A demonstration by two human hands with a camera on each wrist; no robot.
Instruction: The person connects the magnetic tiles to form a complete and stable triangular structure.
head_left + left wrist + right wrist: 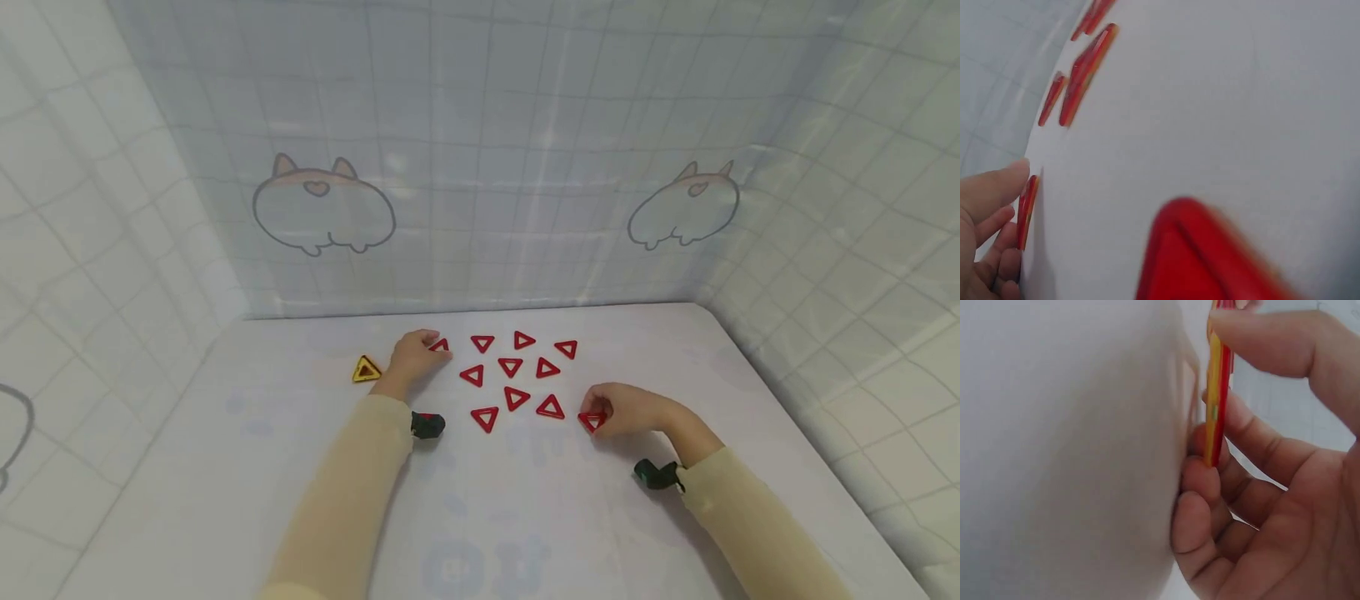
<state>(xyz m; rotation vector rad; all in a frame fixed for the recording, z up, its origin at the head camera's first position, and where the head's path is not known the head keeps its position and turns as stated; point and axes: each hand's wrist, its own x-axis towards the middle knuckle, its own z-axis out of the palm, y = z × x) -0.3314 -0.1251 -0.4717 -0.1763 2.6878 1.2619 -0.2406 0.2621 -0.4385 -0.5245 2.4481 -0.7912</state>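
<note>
In the head view my left hand (415, 357) is at the far left of a group of red triangles, its thumb and fingers around one red triangle (440, 345). The left wrist view has this red triangle (1027, 212) low against the table, between thumb and fingertips. My right hand (626, 408), at the group's right side, pinches another red triangle (592, 422). Seen edge-on in the right wrist view, that held triangle (1217, 400) has one red face and one yellow face. Its fingertips lie close to the table top.
Several red triangles with open centres, such as this middle triangle (510, 367), lie spread between the hands. A yellow triangle (366, 369) lies left of the left hand. Beneath the left wrist camera (428, 425) another red piece partly shows. Patterned curtain walls (487, 167) enclose the white table (525, 517).
</note>
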